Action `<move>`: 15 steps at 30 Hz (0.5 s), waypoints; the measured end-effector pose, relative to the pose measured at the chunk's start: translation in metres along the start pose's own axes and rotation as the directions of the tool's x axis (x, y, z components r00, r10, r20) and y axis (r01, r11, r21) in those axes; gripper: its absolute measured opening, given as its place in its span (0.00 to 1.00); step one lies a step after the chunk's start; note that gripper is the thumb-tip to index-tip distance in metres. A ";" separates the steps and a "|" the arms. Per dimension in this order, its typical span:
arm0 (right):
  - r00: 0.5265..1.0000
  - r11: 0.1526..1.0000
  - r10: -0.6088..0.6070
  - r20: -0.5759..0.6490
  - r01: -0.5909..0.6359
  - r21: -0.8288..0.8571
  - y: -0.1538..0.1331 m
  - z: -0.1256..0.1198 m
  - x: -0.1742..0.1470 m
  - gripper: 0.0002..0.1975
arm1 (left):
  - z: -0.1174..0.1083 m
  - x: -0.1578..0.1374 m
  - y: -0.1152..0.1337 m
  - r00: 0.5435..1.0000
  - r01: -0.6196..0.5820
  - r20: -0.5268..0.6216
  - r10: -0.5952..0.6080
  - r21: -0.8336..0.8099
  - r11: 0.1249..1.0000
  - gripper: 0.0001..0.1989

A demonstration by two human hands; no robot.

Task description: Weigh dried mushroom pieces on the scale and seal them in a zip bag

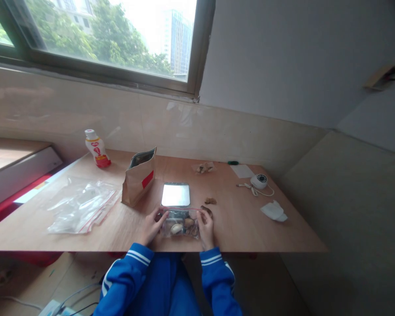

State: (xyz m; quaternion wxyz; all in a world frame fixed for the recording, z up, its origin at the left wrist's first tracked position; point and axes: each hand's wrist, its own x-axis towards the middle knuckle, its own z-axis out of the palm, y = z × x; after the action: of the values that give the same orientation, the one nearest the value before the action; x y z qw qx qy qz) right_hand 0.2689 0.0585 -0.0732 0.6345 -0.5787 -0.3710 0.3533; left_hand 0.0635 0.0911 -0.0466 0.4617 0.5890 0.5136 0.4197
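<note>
A clear zip bag (181, 229) with a pink seal strip lies at the front of the table, holding several brownish and pale pieces whose kind I cannot make out. My left hand (152, 226) pinches its upper left corner, and my right hand (206, 226) pinches the upper right corner. Just beyond the bag sits a small flat device with a bright, shiny top (176, 194). By my right fingers are brown dried pieces (210, 201). To the left of the device, an open brown paper pouch (140, 180) with a red label stands upright.
Several clear plastic bags (82, 208) are spread at the left, with a red and white bottle (98, 149) behind them. A small filled bag (204, 167) lies at the back. On the right are a white paper (242, 171), a small white fan with a cable (259, 181) and a crumpled tissue (274, 211).
</note>
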 end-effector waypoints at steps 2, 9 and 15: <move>0.999 1.000 0.013 0.031 -0.012 -0.012 0.001 0.000 0.000 0.21 | 0.000 0.000 0.000 1.000 0.009 -0.010 -0.009 -0.012 1.000 0.22; 1.000 1.000 -0.010 0.006 0.011 -0.015 0.000 0.000 0.000 0.20 | -0.001 0.002 0.000 0.999 0.023 -0.030 -0.026 -0.068 0.997 0.21; 0.999 0.997 -0.048 -0.007 0.047 -0.053 0.006 -0.002 0.003 0.19 | -0.004 0.003 0.000 1.000 0.026 -0.009 -0.027 -0.125 0.992 0.19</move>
State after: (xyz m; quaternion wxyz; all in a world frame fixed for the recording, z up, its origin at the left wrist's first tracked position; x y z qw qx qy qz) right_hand 0.2722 0.0603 -0.0789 0.6288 -0.5879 -0.3911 0.3256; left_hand 0.0599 0.0945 -0.0455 0.5004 0.5498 0.4965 0.4482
